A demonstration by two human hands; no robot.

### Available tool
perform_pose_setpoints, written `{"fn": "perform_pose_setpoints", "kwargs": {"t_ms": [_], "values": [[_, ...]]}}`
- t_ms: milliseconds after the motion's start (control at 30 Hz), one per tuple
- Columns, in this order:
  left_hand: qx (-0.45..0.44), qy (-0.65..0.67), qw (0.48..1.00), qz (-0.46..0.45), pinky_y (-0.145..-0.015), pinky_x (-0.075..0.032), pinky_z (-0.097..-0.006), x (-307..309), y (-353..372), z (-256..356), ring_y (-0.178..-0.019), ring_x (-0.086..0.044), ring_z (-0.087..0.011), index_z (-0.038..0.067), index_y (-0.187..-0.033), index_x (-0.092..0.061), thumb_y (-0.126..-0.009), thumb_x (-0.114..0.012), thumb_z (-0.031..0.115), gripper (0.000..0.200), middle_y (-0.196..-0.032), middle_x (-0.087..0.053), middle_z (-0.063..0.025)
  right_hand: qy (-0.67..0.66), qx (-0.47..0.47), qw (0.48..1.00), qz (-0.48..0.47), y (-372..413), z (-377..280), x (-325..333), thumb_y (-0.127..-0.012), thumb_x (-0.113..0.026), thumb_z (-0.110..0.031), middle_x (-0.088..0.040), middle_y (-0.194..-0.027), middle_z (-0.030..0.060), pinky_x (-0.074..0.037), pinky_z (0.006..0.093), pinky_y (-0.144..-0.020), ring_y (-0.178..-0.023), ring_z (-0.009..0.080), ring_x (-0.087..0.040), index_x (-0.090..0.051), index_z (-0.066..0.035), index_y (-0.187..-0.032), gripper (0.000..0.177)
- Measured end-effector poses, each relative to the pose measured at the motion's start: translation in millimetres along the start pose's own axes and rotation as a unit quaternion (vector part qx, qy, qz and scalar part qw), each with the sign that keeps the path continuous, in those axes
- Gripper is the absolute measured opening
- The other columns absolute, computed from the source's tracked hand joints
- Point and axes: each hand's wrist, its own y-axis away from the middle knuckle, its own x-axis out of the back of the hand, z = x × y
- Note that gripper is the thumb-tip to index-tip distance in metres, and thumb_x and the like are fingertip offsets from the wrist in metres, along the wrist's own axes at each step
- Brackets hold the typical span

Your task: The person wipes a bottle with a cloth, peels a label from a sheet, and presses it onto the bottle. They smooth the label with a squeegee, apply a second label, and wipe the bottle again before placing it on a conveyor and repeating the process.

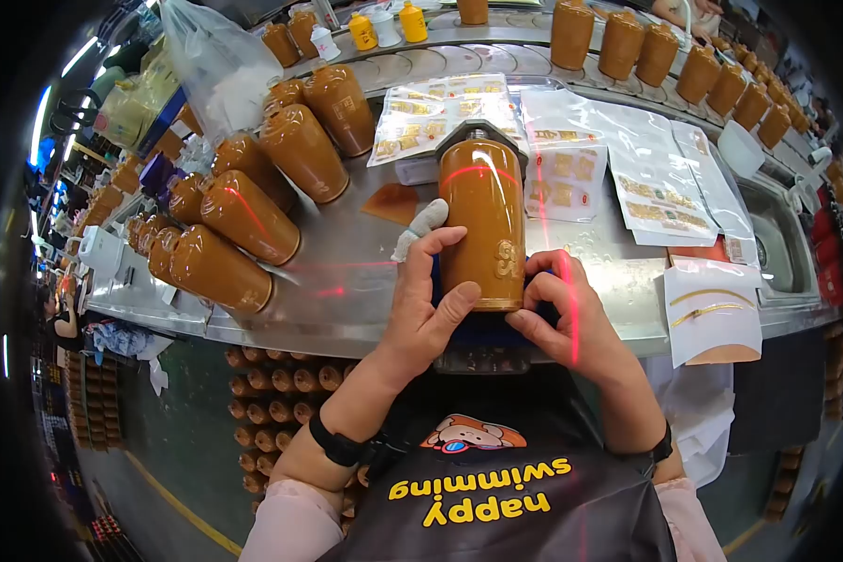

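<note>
A glossy brown ceramic bottle (pixel 482 211) lies in front of me with its base toward me, its neck end in a dark angular holder (pixel 478 128). Raised gold lettering (pixel 508 259) shows low on its right side. My left hand (pixel 426 304) grips the bottle's left side, thumb near the base, with a whitish cloth cover (pixel 420 229) on one finger. Curled around the lower right edge is my right hand (pixel 567 309), thumb and fingertips against the bottle. Something blue underneath is mostly hidden.
Several brown bottles (pixel 248 215) stand on the metal table (pixel 337 272) at left. Sheets of gold stickers (pixel 665 201) lie behind and to the right, with a white card (pixel 712 314) at the edge. More bottles (pixel 620 45) line the conveyor (pixel 506 58) at the back. Red laser lines cross the workspace.
</note>
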Motion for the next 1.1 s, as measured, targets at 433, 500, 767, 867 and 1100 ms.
{"fn": "perform_pose_setpoints", "kwargs": {"t_ms": [433, 500, 767, 867, 1100], "values": [[-0.152, -0.263, 0.952, 0.038, -0.115, -0.021, -0.0549, 8, 55, 8, -0.126, -0.054, -0.0321, 0.012, -0.117, -0.064, -0.089, -0.062, 0.009, 0.028, -0.120, -0.066, -0.0151, -0.002, 0.003, 1.000, -0.004, -1, -1, 0, -0.076, -0.077, -0.012, -0.052, -0.109, 0.0149, -0.040, 0.0412, -0.092, -0.104, 0.0329, -0.048, -0.057, -0.005, -0.080, 0.021], [-0.192, -0.331, 0.923, 0.038, -0.116, -0.020, -0.0550, 4, 49, 12, -0.126, -0.054, -0.0307, 0.014, -0.115, -0.067, -0.087, -0.064, 0.008, 0.029, -0.120, -0.066, -0.0127, 0.000, 0.001, 1.000, -0.001, 0, 0, 0, -0.076, -0.077, -0.012, -0.052, -0.109, 0.0153, -0.041, 0.0414, -0.092, -0.105, 0.0333, -0.048, -0.057, -0.005, -0.080, 0.022], [-0.329, -0.415, 0.848, -0.018, -0.115, -0.020, -0.0561, 4, 20, 22, -0.120, -0.053, -0.0240, 0.020, -0.105, -0.070, -0.080, -0.068, 0.007, 0.029, -0.108, -0.065, -0.0051, -0.006, 0.001, 1.000, 0.012, 2, 0, -2, -0.076, -0.077, -0.012, -0.052, -0.110, 0.0165, -0.040, 0.0426, -0.094, -0.107, 0.0347, -0.048, -0.055, -0.005, -0.081, 0.023], [-0.347, -0.421, 0.838, -0.030, -0.114, -0.021, -0.0547, -6, 10, 25, -0.119, -0.054, -0.0217, 0.021, -0.104, -0.070, -0.080, -0.066, 0.009, 0.027, -0.107, -0.067, -0.0022, 0.017, 0.017, 1.000, 0.006, 2, 0, 0, -0.077, -0.074, -0.007, -0.053, -0.114, 0.0177, -0.042, 0.0430, -0.093, -0.108, 0.0357, -0.051, -0.056, -0.005, -0.086, 0.020], [-0.240, -0.307, 0.921, 0.009, -0.114, -0.023, -0.0505, 4, 11, 16, -0.123, -0.050, -0.0282, 0.012, -0.119, -0.063, -0.082, -0.066, 0.013, 0.037, -0.120, -0.064, -0.0116, -0.114, -0.111, 0.966, 0.206, 7, -11, 20, -0.091, -0.056, 0.000, -0.069, -0.095, 0.0147, -0.054, 0.0283, -0.069, -0.082, 0.0167, -0.068, -0.055, 0.000, -0.116, 0.024]]}}
